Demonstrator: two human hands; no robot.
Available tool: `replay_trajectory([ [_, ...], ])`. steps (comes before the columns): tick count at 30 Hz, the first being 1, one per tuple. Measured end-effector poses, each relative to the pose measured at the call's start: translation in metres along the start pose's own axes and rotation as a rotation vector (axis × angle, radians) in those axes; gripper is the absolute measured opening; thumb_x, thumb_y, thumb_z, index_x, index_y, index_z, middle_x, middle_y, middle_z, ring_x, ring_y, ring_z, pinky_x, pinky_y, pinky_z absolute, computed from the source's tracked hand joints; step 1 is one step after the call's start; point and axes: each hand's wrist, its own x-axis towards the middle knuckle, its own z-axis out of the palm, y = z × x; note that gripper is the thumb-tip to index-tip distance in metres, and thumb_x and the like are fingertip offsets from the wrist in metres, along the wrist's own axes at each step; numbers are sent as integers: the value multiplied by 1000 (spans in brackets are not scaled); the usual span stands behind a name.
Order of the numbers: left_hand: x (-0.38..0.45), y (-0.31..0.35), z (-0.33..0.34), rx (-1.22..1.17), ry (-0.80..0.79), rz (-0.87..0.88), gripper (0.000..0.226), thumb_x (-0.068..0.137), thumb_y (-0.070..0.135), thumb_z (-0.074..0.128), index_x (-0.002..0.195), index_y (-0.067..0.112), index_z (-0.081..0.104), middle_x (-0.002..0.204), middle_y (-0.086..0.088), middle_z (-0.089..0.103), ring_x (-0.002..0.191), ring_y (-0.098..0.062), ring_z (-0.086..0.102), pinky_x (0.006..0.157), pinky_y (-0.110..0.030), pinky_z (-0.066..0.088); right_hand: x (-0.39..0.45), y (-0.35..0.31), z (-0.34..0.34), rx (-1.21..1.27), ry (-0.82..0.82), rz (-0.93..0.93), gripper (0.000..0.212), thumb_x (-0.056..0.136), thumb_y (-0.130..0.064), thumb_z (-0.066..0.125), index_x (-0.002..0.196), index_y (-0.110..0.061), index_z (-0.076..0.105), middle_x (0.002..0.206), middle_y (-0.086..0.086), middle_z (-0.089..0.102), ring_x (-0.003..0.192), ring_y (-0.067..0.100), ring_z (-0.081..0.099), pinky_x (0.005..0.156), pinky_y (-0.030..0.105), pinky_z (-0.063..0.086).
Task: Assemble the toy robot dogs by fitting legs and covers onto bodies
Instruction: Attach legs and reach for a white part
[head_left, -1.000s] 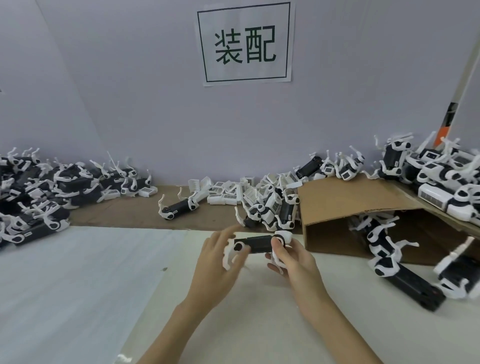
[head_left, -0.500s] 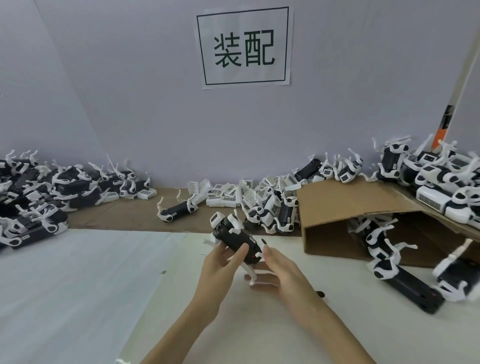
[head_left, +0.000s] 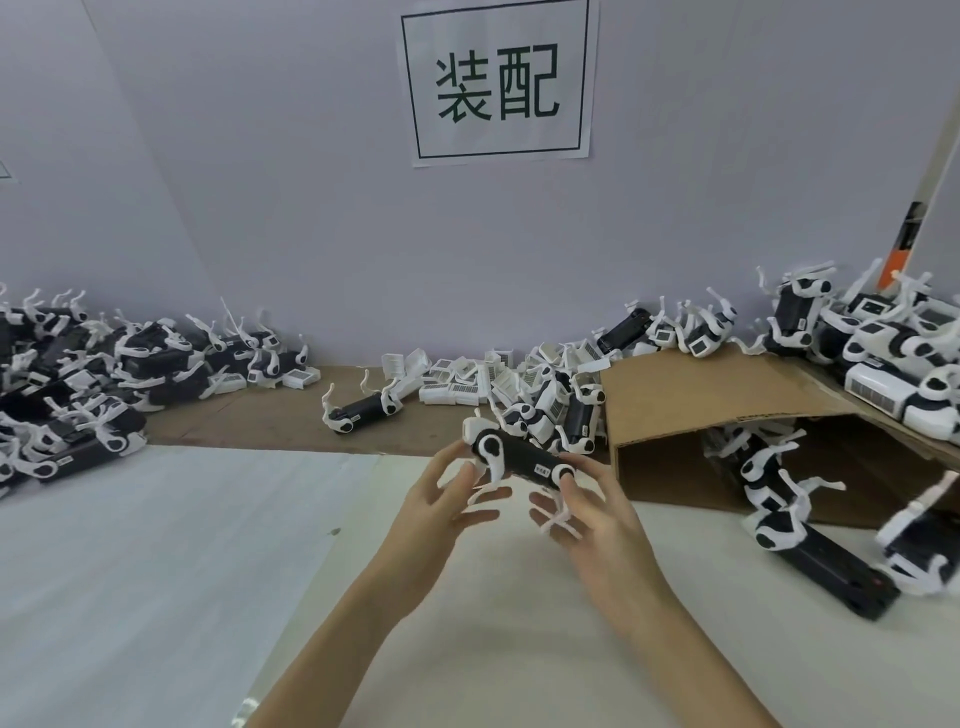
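I hold a toy robot dog (head_left: 521, 462) with a black body and white legs up over the white table (head_left: 156, 545), at the centre of the view. It lies lengthwise and tilted, white head end to the upper left, legs hanging down. My left hand (head_left: 441, 506) pinches the head end between thumb and forefinger, its other fingers spread. The rear hip sits under the thumb of my right hand (head_left: 589, 519), with the fingers beneath the hind legs.
A heap of assembled dogs (head_left: 78, 384) fills the far left. One dog (head_left: 363, 408) lies alone on the brown strip. White covers (head_left: 457, 384) are piled at the back centre. An open cardboard box (head_left: 717, 395) and more dogs (head_left: 893, 364) stand at the right.
The dog has swung from a steep tilt to nearly level and now shows its side with the legs down. Both hands have shifted along it to its two ends.
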Motion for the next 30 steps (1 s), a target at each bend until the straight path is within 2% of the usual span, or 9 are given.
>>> replay_trajectory([
  [4, 1, -2, -2, 201, 182, 25, 73, 70, 89, 54, 117, 36, 73, 100, 10, 76, 102, -18, 71, 88, -35, 58, -7, 3, 0, -362, -142, -162, 36, 94, -26, 77, 125, -39, 64, 120, -7, 72, 118, 13, 67, 93, 28, 55],
  [7, 1, -1, -5, 373, 321, 144, 47, 78, 86, 42, 78, 45, 64, 89, 12, 58, 88, -10, 57, 81, -34, 45, -9, 11, 4, -466, -217, -209, 50, 90, -12, 80, 132, -33, 60, 125, -13, 69, 125, 8, 62, 99, 21, 53],
  [11, 1, -1, -12, 452, 201, 151, 23, 86, 76, 42, 81, 61, 59, 99, 24, 53, 116, -17, 50, 102, -38, 38, -13, 16, 10, -553, -191, -190, 62, 82, -20, 88, 136, -28, 59, 131, -10, 63, 127, 2, 57, 108, 21, 48],
  [13, -2, 1, -15, 375, 152, 89, 30, 79, 79, 45, 84, 55, 62, 105, 16, 57, 123, -25, 47, 104, -42, 35, -14, 15, 10, -618, -177, -244, 62, 79, -15, 90, 133, -25, 60, 131, -10, 60, 127, 1, 56, 111, 21, 46],
  [16, -7, 3, -15, 376, 175, 255, 55, 95, 73, 32, 116, 41, 71, 124, 12, 72, 135, -24, 51, 107, -53, 37, -17, 12, 7, -780, -214, -402, 67, 78, -5, 89, 133, -24, 57, 136, -11, 54, 133, 4, 50, 112, 17, 39],
  [18, -8, 5, -11, 316, 261, 357, 68, 102, 67, 25, 104, 24, 78, 119, 3, 78, 138, -14, 55, 108, -52, 40, -19, 11, 9, -929, -257, -495, 71, 79, -6, 88, 137, -24, 53, 140, -13, 49, 136, 4, 46, 113, 16, 35],
  [21, -9, 9, -6, 54, 427, 301, 84, 100, 75, 27, 74, 11, 76, 98, -7, 80, 115, -11, 69, 88, -45, 46, -23, 17, 18, -1036, -299, -589, 73, 81, -13, 87, 141, -25, 48, 142, -16, 43, 136, -2, 42, 110, 10, 32],
  [25, -7, 14, -16, -60, 447, 286, 85, 98, 75, 33, 68, 6, 71, 84, -18, 71, 74, -25, 61, 66, -35, 44, -25, 27, 25, -1056, -325, -639, 75, 84, -24, 85, 145, -28, 42, 142, -20, 36, 136, -8, 35, 107, 3, 26],
  [30, -5, 12, -17, 52, 339, 296, 89, 99, 78, 26, 71, 6, 70, 80, -14, 71, 70, -23, 59, 55, -27, 44, -27, 34, 25, -1161, -321, -559, 65, 88, -35, 82, 140, -35, 44, 131, -31, 37, 123, -9, 40, 97, -2, 27],
])
